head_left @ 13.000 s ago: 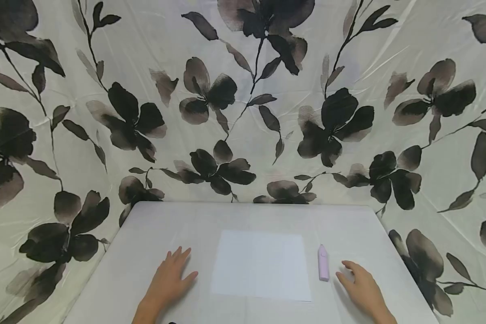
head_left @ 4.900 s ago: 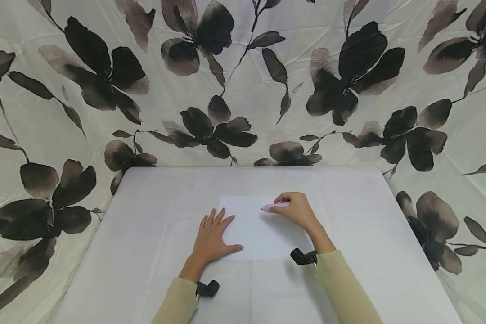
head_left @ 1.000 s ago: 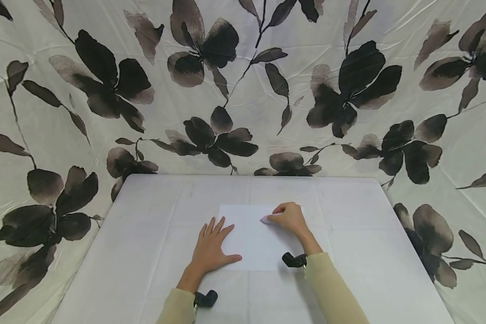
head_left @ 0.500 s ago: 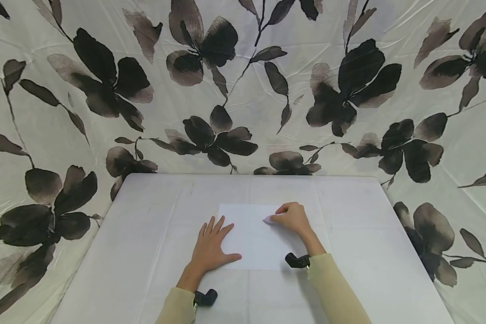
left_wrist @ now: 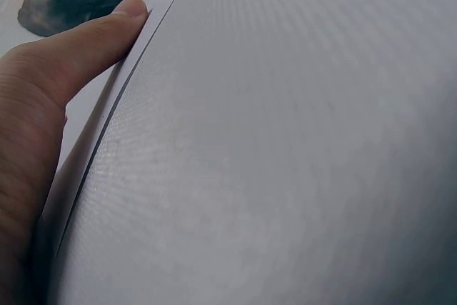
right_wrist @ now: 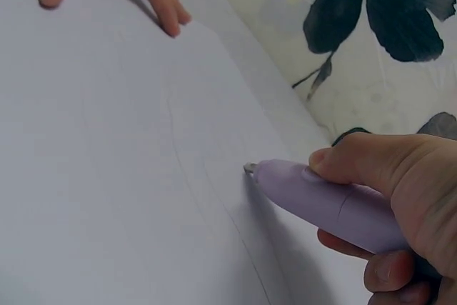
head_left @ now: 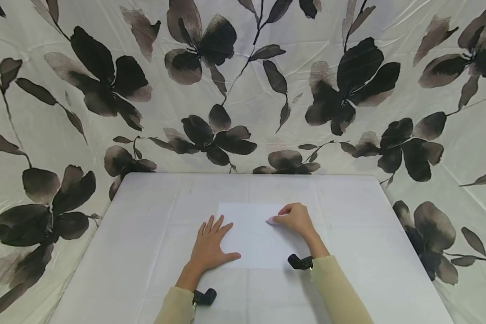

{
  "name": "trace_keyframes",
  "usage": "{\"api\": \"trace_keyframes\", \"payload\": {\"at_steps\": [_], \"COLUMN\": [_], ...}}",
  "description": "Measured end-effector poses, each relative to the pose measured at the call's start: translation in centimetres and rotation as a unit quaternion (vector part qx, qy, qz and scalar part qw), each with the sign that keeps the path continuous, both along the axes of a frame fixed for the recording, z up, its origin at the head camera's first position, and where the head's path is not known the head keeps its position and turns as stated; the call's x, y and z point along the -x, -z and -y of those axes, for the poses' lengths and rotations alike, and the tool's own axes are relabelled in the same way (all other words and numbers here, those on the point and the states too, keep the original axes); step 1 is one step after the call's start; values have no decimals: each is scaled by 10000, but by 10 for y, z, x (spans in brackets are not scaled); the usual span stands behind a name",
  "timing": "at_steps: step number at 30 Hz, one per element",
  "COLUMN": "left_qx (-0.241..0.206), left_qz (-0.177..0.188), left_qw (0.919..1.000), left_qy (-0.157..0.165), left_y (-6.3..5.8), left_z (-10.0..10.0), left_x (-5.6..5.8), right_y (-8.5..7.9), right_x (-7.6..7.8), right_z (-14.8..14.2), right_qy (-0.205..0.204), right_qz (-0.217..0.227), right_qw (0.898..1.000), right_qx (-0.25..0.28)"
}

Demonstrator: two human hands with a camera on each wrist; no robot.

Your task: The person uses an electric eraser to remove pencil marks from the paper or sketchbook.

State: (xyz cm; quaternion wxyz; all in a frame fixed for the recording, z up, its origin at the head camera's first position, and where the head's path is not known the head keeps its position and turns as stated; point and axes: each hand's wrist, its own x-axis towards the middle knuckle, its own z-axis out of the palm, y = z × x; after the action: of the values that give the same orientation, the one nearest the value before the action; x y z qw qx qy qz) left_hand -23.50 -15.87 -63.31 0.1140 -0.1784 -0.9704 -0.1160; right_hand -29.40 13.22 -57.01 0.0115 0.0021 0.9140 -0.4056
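A white sheet of paper (head_left: 247, 245) lies flat on the white table. My left hand (head_left: 210, 247), fingers spread, rests on the sheet's left side; its thumb (left_wrist: 89, 48) lies by the near edge in the left wrist view. My right hand (head_left: 299, 222) grips a lavender pen-shaped tool (right_wrist: 321, 205), thumb on top. The tool's short metal tip (right_wrist: 250, 168) is at the paper, pointing left; exact contact is unclear. Thin curved lines (right_wrist: 239, 230) show on the sheet; whether drawn, cut or creased, I cannot tell. The palm hides the tool's back end.
The white tabletop (head_left: 137, 270) extends around the sheet, with faint fold lines in its surface. Behind and beside it hangs a pale cloth with dark flowers (head_left: 216, 139). Black wrist cameras (head_left: 300, 262) sit on both wrists.
Thirteen seconds ago the tool lay on the table right of the sheet; my right hand now holds it. Over the last second, its tip has shifted slightly right. My left hand stays put.
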Motion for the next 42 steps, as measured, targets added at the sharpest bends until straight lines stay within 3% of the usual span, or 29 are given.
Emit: {"api": "trace_keyframes", "payload": {"at_steps": [8, 18, 42], "left_qx": [-93, -92, -50], "left_qz": [106, 146, 33], "left_qw": [9999, 9998, 10000], "left_qy": [49, 34, 24], "left_y": [5, 5, -2], "left_z": [0, -2, 0], "left_x": [-4, -3, 1], "right_y": [7, 3, 2], "right_x": [2, 6, -10], "right_z": [10, 18, -14], "right_qy": [-46, 40, 267], "right_qz": [-10, -90, 7], "right_qw": [9999, 9999, 9996], "right_qx": [124, 46, -76]}}
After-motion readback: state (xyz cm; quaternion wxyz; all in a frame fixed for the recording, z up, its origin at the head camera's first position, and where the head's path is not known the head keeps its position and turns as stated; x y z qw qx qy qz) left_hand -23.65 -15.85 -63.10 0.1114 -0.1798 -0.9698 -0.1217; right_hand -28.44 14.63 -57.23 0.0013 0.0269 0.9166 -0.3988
